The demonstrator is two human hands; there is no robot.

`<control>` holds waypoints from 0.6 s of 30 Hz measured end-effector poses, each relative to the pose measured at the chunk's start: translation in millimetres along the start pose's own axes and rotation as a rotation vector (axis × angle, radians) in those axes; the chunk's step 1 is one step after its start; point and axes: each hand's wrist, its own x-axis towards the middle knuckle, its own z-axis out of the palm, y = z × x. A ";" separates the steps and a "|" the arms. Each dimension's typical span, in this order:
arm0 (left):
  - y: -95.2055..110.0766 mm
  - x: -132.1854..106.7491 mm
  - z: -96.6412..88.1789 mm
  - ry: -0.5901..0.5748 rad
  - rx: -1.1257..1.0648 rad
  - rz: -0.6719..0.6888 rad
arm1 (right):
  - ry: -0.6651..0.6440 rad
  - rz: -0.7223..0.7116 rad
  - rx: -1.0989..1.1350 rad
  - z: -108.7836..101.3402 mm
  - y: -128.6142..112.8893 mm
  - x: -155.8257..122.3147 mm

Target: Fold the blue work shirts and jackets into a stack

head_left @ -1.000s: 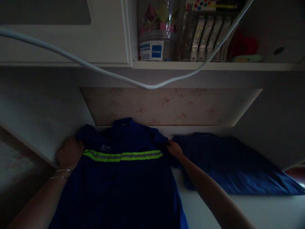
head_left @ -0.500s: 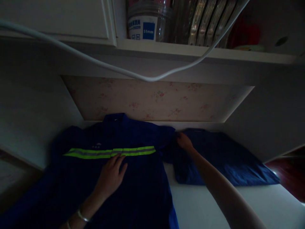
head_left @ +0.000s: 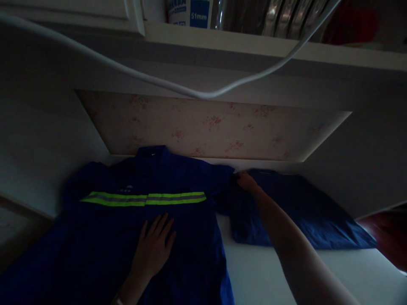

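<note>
A dark blue work jacket (head_left: 190, 237) with a yellow-green and grey reflective band lies spread out, its collar toward the back wall. My left hand (head_left: 155, 241) rests flat on the jacket's front just below the band, fingers spread. At the jacket's right sleeve side, my right hand (head_left: 245, 181) is closed, its fingertips dark and partly hidden, seemingly on the sleeve cloth. Under and beside my right forearm lies a folded dark blue garment (head_left: 305, 203).
Both garments lie on a white surface (head_left: 254, 271). Overhead, a white shelf (head_left: 241, 44) holds a labelled clear jar (head_left: 200, 15) and several metal-edged items. A white cable (head_left: 206, 94) droops across the view. Side panels stand left and right.
My left hand has slid from the reflective band down onto the jacket's front, its fingers spreading. My right hand stays at the sleeve. The view has tilted slightly downward.
</note>
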 end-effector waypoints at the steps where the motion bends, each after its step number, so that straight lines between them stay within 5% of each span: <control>1: 0.4 -0.2 0.0 0.007 0.007 0.001 | 0.031 -0.006 -0.024 -1.9 -0.2 -4.9; 6: 1.6 -0.9 -3.2 0.051 0.029 0.019 | 0.168 -0.049 -0.101 -17.1 6.3 -49.3; 10: 3.6 -2.0 -6.8 0.057 0.046 0.031 | 0.170 -0.071 -0.150 -33.0 32.9 -111.8; 15: 1.6 -2.5 -6.0 0.054 0.047 0.042 | 0.235 -0.091 0.024 -46.4 87.1 -247.2; 18: 9.9 -1.9 -11.5 0.094 0.028 0.019 | 0.064 -0.154 0.156 -52.9 103.8 -349.3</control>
